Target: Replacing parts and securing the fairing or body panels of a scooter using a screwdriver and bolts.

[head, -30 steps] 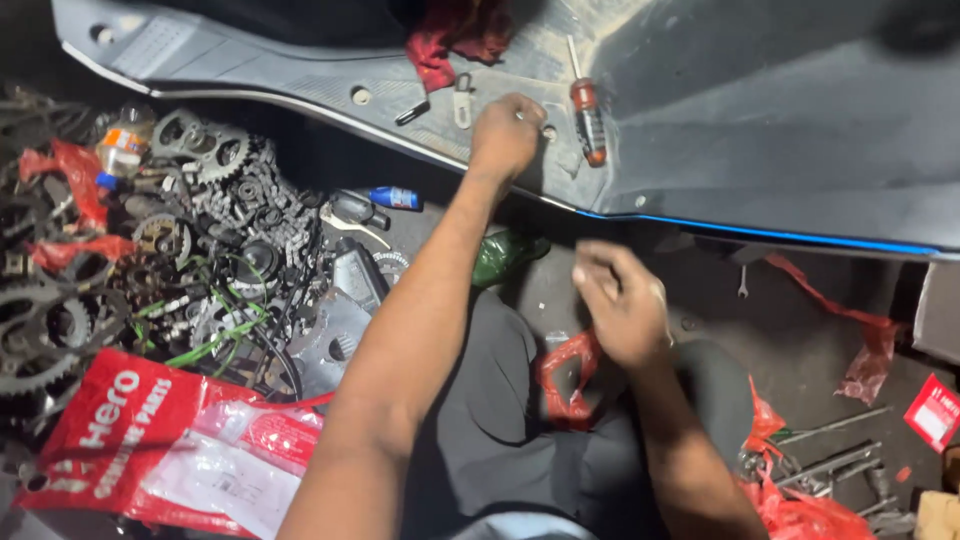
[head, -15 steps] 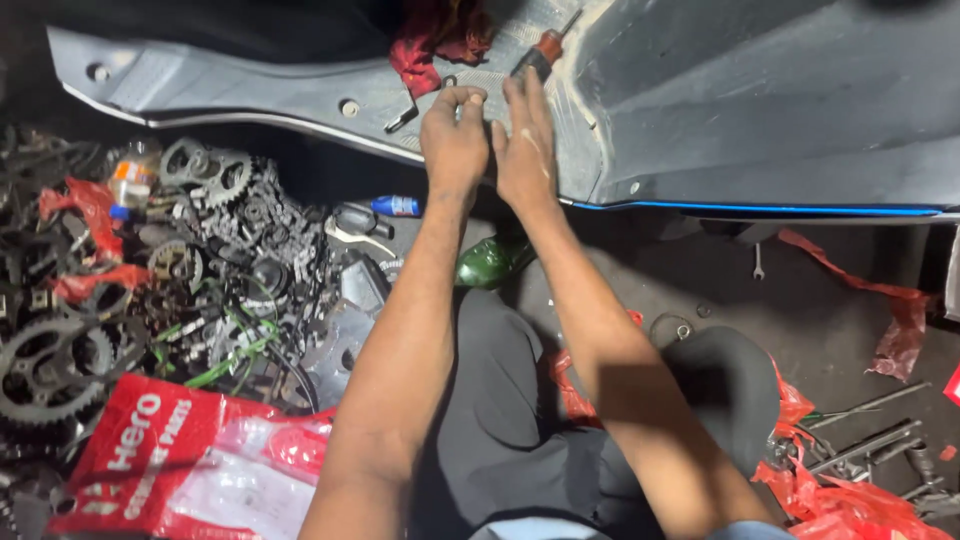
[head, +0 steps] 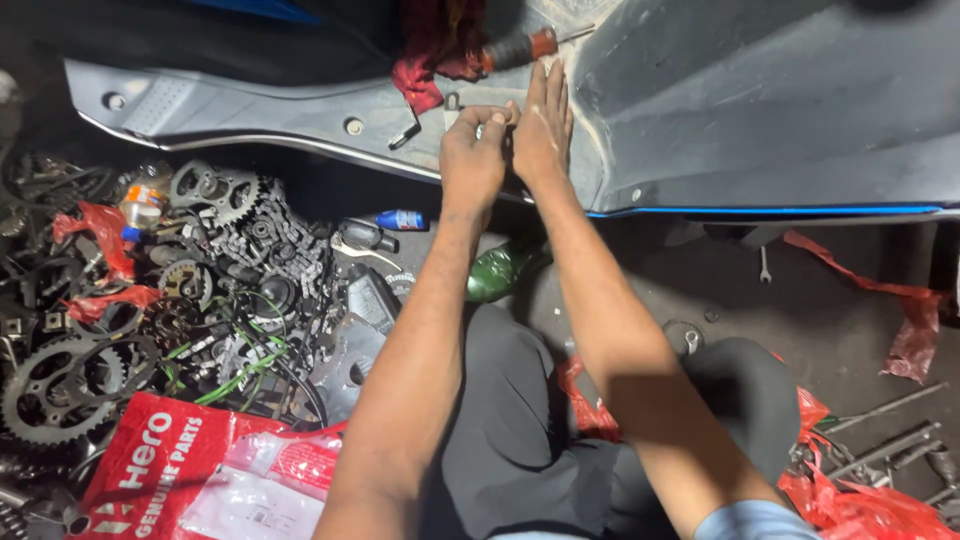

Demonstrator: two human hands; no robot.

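My left hand (head: 473, 160) is curled up tight, fingertips pinched together on something tiny at the edge of the grey panel (head: 700, 120) — too small to make out what it is. My right hand (head: 541, 130) is pressed flat beside it, fingers straight and close together, laid on the panel's surface, and the two hands are touching at the thumbs. Whether the right holds anything under the palm, I can't tell.

Just above my right fingertips lies a screwdriver (head: 520, 47) with an orange-and-black handle, its shaft pointing off to the right, and next to that a red rag (head: 432, 45) bunched up on the panel. A small dark clip (head: 405, 133) hangs off the panel's lip just left of my left hand.

Below my forearms, on the floor, there's a green bottle (head: 500, 270) between my arms and a small blue-and-red tube (head: 400, 219) further left. Left again, a heap of sprockets and chain (head: 240, 250), with green wires tangled in. A red-and-white parts packet (head: 170, 470) sits at the bottom left. Over on the right, a little spanner (head: 764, 265) lies near strips of red plastic (head: 905, 320).
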